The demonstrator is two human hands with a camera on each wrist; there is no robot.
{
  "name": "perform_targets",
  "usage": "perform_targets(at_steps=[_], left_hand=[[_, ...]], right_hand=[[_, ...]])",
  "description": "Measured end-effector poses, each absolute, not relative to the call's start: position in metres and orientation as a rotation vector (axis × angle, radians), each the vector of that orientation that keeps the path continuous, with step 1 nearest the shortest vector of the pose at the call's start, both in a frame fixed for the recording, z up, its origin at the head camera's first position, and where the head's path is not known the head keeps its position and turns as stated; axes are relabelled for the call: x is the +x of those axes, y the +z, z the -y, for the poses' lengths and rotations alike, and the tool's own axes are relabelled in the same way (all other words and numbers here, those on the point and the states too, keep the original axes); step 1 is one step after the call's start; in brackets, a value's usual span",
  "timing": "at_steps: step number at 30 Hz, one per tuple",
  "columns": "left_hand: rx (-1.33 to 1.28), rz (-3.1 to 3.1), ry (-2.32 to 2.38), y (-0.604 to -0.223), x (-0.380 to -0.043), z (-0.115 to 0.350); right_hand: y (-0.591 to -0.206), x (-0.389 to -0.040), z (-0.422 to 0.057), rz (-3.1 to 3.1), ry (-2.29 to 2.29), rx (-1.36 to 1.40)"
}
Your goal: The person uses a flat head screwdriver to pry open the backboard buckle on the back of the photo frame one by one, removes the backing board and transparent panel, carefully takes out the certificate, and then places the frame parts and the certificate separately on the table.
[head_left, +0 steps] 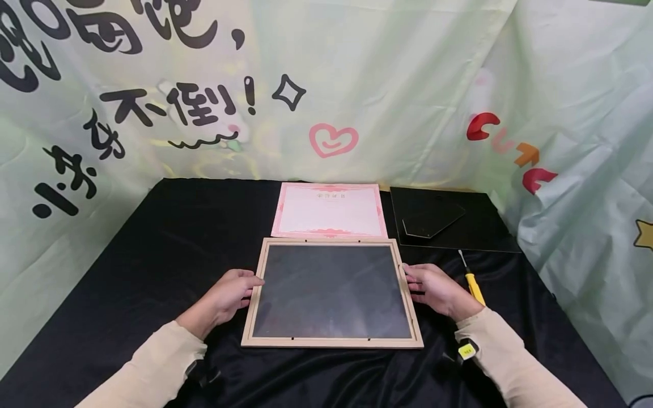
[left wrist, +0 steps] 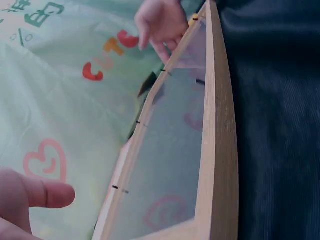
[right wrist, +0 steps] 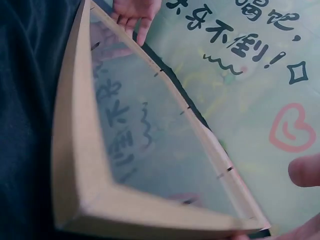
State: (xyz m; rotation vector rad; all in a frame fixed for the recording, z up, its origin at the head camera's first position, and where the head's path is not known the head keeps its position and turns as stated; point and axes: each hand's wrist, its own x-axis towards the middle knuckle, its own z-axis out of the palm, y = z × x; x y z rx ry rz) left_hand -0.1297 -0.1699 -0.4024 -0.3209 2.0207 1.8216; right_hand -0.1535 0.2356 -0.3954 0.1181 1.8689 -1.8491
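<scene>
A light wooden picture frame [head_left: 331, 343] lies on the black cloth, with a clear sheet [head_left: 331, 292] inside it and small black tabs along its inner edges. My left hand [head_left: 232, 297] is at the frame's left side, its thumb raised above the edge and its fingers beside it. At the opposite side is my right hand [head_left: 436, 289], fingertips right at the frame's edge. In the left wrist view the left thumb [left wrist: 50, 194] stands apart from the wood. The right thumb [right wrist: 306, 171] is likewise raised in the right wrist view.
A pink-bordered certificate [head_left: 329, 209] lies just behind the frame. To its right is a black backing board [head_left: 484, 226] with a stand flap [head_left: 433, 221] on it. A yellow-handled screwdriver [head_left: 474, 286] lies beside my right hand. Printed fabric [head_left: 398, 85] hangs behind the table.
</scene>
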Motion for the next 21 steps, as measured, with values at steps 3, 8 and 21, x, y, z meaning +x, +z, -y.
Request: perform_targets(at_steps=[3, 8, 21], left_hand=[[-0.34, -1.957, 1.885, -0.407, -0.128, 0.17], [-0.279, -1.917, 1.929, -0.405, -0.129, 0.168], [-0.311, -1.929, 1.987, -0.409, -0.134, 0.164]], right_hand=[[-0.403, -0.153, -0.236, -1.746, -1.93, 0.072], [-0.411, -0.158, -0.234, -1.556, -2.006, 0.059], [-0.422, -0.169, -0.237, -1.203, -2.17, 0.005]])
